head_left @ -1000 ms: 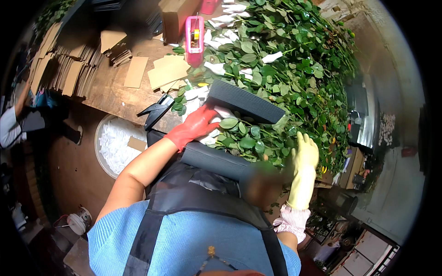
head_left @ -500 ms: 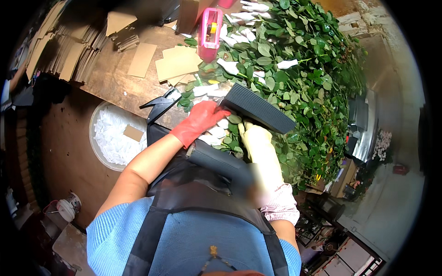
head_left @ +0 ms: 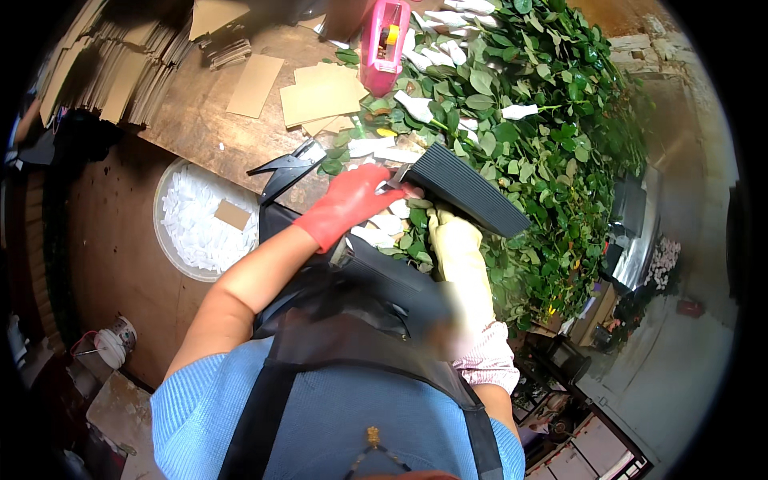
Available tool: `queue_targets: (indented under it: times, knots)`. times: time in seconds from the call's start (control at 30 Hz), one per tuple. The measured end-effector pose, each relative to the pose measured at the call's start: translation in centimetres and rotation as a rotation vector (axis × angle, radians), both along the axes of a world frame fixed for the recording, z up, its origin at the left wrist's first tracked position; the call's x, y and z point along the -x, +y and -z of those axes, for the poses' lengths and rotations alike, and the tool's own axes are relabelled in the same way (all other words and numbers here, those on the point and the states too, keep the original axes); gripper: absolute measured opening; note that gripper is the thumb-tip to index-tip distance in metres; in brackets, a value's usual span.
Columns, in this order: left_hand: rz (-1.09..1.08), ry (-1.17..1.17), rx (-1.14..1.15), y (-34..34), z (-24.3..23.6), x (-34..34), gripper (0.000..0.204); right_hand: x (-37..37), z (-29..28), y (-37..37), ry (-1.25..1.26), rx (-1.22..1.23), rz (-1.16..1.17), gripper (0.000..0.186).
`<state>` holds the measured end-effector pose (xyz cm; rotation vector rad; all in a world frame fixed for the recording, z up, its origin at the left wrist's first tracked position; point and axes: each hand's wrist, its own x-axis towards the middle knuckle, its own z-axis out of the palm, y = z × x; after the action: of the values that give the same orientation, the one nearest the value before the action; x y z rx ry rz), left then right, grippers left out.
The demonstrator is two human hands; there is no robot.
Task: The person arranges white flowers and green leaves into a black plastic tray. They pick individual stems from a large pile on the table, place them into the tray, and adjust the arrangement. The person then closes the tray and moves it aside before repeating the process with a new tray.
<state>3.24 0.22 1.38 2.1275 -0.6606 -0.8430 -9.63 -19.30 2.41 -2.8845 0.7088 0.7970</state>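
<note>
My left hand (head_left: 356,200), in a red rubber glove, is closed at the left end of a dark ribbed panel (head_left: 468,190). A greyish metallic edge shows between its thumb and fingers; what it grips is unclear. My right hand (head_left: 454,236), in a long pale-yellow glove, reaches among leaves just below that panel, its fingertips hidden. White-sleeved flower heads (head_left: 386,224) lie between the two hands. Closer to my body is a second dark panel (head_left: 392,280), partly blurred. Leafy green stems (head_left: 544,176) are heaped to the right.
A pink tape dispenser (head_left: 384,60) and cardboard sheets (head_left: 322,96) lie on the wooden table (head_left: 192,120). A black-handled tool (head_left: 292,168) rests near its edge. Below left is a round tub (head_left: 186,272) of white sleeves. Cardboard stacks (head_left: 120,80) fill the far left.
The view has shifted slightly, so table items appear farther right. My left fingers have curled in at the ribbed panel's left end, where a metallic edge now shows. My right hand stays below the panel.
</note>
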Motion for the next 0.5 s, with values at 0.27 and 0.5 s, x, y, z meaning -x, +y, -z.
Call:
queue_targets:
  times: [0.27,0.5]
  knots:
    - [-0.798,0.275,0.688,1.5,5.6,1.0,0.02,0.2,-0.3,0.1,-0.044,-0.092,0.058,0.06]
    - [-0.001,-0.023,0.047,3.3,-1.8,-0.1,0.042,0.0,-4.6,0.3,0.066,-0.274,0.066,0.062]
